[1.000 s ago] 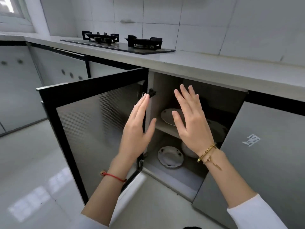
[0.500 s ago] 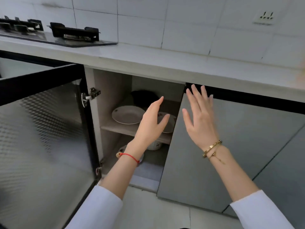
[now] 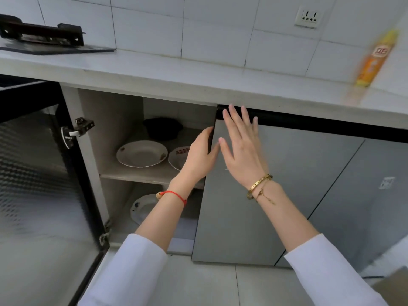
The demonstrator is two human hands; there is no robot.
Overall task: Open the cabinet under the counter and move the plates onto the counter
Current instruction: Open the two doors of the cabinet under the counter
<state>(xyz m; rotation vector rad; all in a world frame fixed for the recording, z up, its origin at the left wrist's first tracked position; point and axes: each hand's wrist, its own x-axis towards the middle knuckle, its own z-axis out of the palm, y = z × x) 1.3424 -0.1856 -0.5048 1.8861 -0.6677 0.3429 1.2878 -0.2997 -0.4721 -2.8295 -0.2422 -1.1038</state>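
Observation:
The cabinet under the white counter (image 3: 198, 85) stands half open: its left door (image 3: 39, 173) is swung wide, its grey right door (image 3: 265, 195) is closed. My left hand (image 3: 198, 157) curls its fingers around the right door's free left edge. My right hand (image 3: 240, 144) lies flat with spread fingers on the door's front, just under the black top strip. On the upper shelf (image 3: 143, 175) sit a white plate (image 3: 141, 153) and a second plate (image 3: 178, 157), partly hidden by my left hand. Another white plate (image 3: 143, 208) lies on the cabinet floor.
A dark bowl-like object (image 3: 163, 129) sits at the back of the upper shelf. A black gas stove (image 3: 44, 38) is on the counter at far left, an orange bottle (image 3: 375, 58) at far right. A wall socket (image 3: 308, 17) is above. Another grey door (image 3: 364, 206) adjoins on the right.
The view has shifted right. My left hand moved to the right door's edge and closed around it; my right hand came down flat on that door's front.

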